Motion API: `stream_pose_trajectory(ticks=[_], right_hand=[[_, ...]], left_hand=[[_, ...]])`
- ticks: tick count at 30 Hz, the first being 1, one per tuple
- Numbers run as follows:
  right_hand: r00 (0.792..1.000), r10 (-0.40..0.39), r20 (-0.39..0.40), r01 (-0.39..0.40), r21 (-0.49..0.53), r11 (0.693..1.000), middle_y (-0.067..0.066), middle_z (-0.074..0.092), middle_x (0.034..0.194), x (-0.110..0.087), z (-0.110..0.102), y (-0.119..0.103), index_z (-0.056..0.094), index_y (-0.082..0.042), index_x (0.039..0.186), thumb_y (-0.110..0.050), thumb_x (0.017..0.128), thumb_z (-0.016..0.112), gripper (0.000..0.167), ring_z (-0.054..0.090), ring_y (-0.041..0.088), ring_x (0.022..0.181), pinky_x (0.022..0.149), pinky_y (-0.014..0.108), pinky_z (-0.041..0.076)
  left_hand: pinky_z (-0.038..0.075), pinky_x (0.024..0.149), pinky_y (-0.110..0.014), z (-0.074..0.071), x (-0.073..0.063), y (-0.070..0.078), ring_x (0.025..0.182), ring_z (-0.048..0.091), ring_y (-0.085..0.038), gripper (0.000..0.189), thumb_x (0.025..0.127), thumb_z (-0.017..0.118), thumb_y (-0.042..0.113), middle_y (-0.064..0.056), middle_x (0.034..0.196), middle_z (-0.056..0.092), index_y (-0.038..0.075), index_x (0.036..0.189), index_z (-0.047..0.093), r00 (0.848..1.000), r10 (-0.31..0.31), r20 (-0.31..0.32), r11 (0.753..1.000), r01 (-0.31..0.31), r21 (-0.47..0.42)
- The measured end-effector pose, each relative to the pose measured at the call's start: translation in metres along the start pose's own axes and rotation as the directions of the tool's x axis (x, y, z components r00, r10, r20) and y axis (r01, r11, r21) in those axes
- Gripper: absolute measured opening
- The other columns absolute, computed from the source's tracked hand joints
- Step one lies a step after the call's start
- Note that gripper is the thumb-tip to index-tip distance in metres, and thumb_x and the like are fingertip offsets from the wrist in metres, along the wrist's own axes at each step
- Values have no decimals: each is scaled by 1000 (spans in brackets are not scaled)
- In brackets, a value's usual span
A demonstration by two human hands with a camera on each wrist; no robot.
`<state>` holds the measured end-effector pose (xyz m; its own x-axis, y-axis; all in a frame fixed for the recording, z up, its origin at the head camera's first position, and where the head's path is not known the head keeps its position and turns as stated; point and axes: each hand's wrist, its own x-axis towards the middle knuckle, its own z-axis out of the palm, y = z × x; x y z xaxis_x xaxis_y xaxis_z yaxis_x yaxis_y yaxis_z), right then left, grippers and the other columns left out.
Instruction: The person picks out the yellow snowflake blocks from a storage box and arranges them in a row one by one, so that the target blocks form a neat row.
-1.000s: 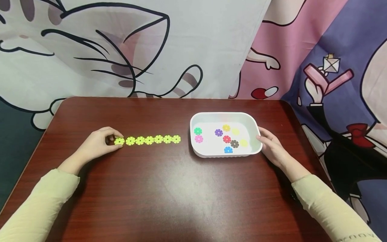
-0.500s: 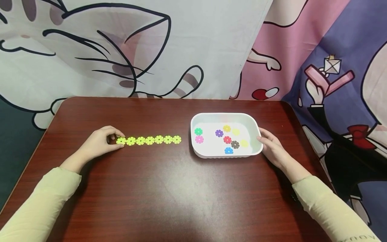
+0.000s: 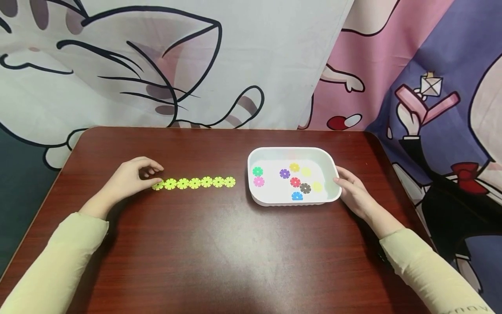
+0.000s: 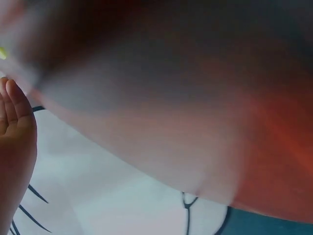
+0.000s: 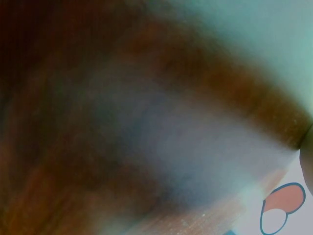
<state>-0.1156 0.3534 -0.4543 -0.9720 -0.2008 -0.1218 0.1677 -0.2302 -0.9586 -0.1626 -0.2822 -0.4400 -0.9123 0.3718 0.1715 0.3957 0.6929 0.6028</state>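
Note:
A straight row of several yellow-green flower-shaped discs (image 3: 194, 183) lies on the brown table. My left hand (image 3: 127, 176) is at the row's left end, its fingers lifted apart from the thumb. The thumb tip covers part of the leftmost disc; I cannot tell whether it touches. In the left wrist view, part of my left hand (image 4: 17, 127) shows at the left edge. A white tray (image 3: 270, 201) with several coloured flower discs, such as a red disc (image 3: 295, 182) and a purple disc (image 3: 284, 173), stands to the right. My right hand (image 3: 354, 192) grips its right rim, thumb on the edge.
The wooden table (image 3: 219, 253) has its back edge against a printed cloth (image 3: 255, 52) with a cat drawing. A pink and purple cloth (image 3: 427, 131) hangs at the right. Both wrist views are mostly blurred.
My left finger and thumb pinched the leftmost disc and drew it right against the row. Now the fingers have let go and lifted. My right hand and the tray have stayed put.

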Motion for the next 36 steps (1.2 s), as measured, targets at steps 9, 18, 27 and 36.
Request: stream_pose_trajectory(ticks=[9, 18, 27, 36], right_hand=[[1000, 0, 1, 0, -5, 1000, -4, 68, 125, 0, 0, 0, 63, -18, 133, 2, 109, 42, 38, 67, 5, 112, 96, 19, 55], [1000, -3, -3, 3, -21, 1000, -5, 67, 127, 0, 0, 0, 62, -18, 133, 2, 108, 43, 37, 65, 5, 114, 97, 18, 55], [1000, -3, -7, 3, -20, 1000, -4, 66, 127, 0, 0, 0, 62, -17, 133, 2, 108, 43, 37, 65, 6, 115, 97, 18, 55], [1000, -9, -3, 8, -20, 1000, -5, 67, 126, 0, 1, 0, 62, -18, 133, 2, 108, 41, 38, 65, 5, 113, 97, 18, 55]], left_hand=[[48, 79, -11, 4, 32, 24, 89, 65, -20, 25, 87, 86, 4, -10, 104, 74, 5, 110, 77, 1000, 23, 13, 999, -23, -28], [52, 82, -20, 17, 65, 49, 94, 67, -23, 24, 89, 84, 5, -11, 107, 74, 4, 112, 77, 998, 61, 24, 997, -60, -49], [55, 93, -46, 27, 98, 83, 103, 68, -30, 25, 92, 82, 9, -16, 114, 74, 4, 116, 75, 989, 97, 110, 992, -87, -97], [55, 99, -47, 50, 133, 119, 106, 67, -30, 25, 90, 83, 9, -13, 113, 75, 5, 114, 76, 964, 230, 130, 969, -215, -118]])
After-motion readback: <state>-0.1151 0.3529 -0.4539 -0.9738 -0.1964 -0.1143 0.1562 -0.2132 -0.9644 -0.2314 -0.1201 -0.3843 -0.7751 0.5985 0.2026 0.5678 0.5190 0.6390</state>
